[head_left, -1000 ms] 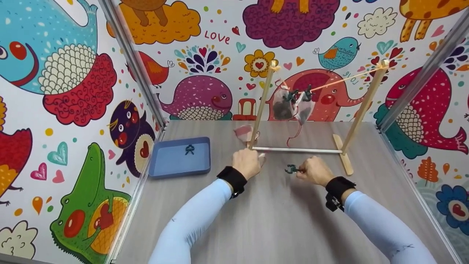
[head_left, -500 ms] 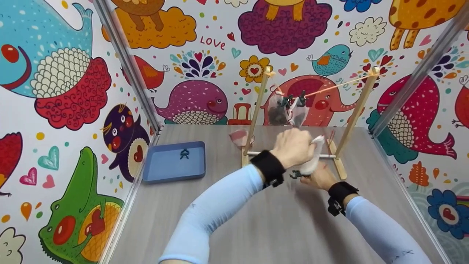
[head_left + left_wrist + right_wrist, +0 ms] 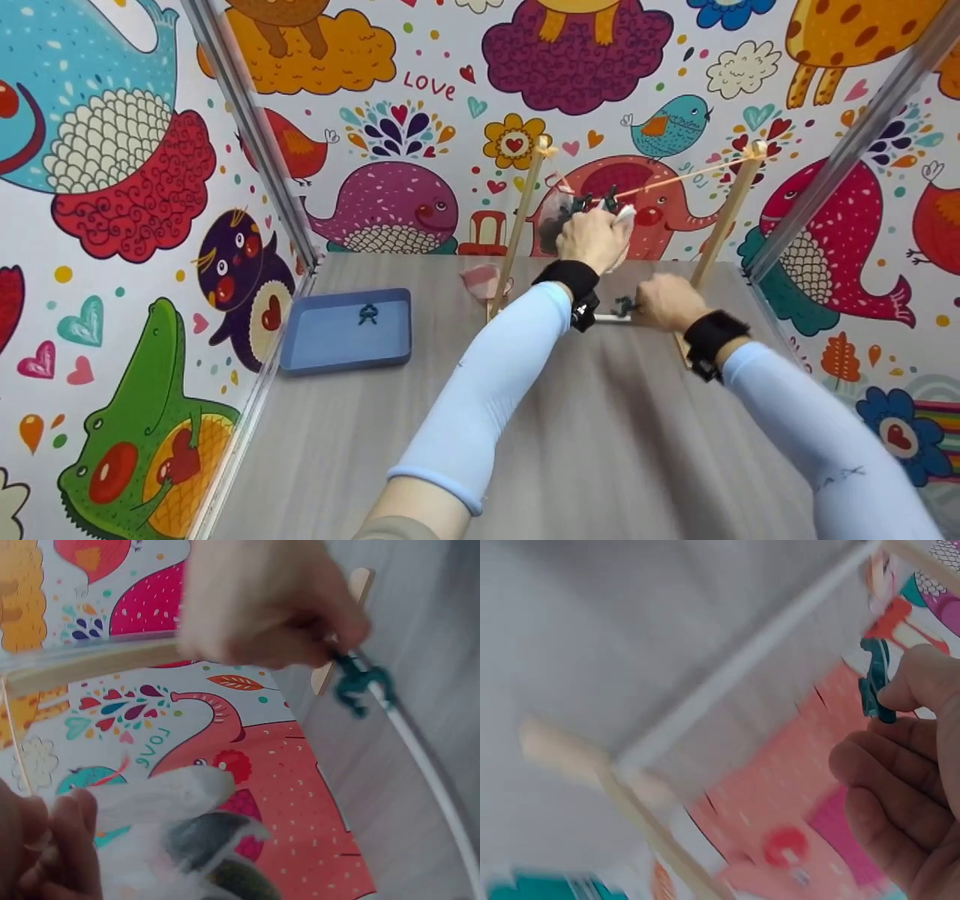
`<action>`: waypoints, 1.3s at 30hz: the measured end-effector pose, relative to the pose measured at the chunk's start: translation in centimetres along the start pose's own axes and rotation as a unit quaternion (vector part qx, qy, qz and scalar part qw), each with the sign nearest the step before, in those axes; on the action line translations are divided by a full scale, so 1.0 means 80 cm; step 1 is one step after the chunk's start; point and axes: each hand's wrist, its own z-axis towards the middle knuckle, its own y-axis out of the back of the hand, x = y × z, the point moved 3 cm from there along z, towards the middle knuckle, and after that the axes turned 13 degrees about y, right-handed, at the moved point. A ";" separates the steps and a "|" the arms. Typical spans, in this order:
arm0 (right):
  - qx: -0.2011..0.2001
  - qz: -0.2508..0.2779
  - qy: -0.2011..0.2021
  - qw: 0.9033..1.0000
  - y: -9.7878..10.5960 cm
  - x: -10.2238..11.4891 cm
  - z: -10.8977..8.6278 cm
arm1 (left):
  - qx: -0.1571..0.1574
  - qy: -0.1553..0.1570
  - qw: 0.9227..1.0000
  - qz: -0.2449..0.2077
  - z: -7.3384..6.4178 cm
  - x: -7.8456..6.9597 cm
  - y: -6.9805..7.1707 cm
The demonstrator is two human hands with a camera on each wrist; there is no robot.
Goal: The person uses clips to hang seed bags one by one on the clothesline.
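Observation:
In the head view my left hand [image 3: 592, 241] is raised at the orange string [image 3: 694, 175] and pinches a small white pouch [image 3: 624, 219]. Beside it, sheer pouches with dark contents [image 3: 552, 223] hang from the string by dark green clips [image 3: 610, 198], partly hidden behind this hand. The white pouch [image 3: 187, 791] stretches out past the left fingertips in the left wrist view. Lower and to the right, my right hand [image 3: 670, 301] pinches a dark green clip [image 3: 875, 679] between thumb and index finger, its other fingers loosely bent. Nothing sits between the clip's jaws.
Two wooden posts [image 3: 517, 225], joined low down by a white rod [image 3: 613, 319], carry the string. At left lies a blue tray [image 3: 345, 366] with one green clip [image 3: 367, 313] inside. A pink and white pouch [image 3: 480, 282] rests behind the left post. Patterned walls enclose the table.
The left hand has carried the white pouch from near the left post, past the right hand, up to the string. The right hand, with the clip, has risen slightly and moved right.

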 end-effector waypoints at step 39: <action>0.095 -0.067 0.099 0.988 0.289 -0.023 0.105 | -0.028 0.056 0.991 -0.115 0.009 -0.026 -0.016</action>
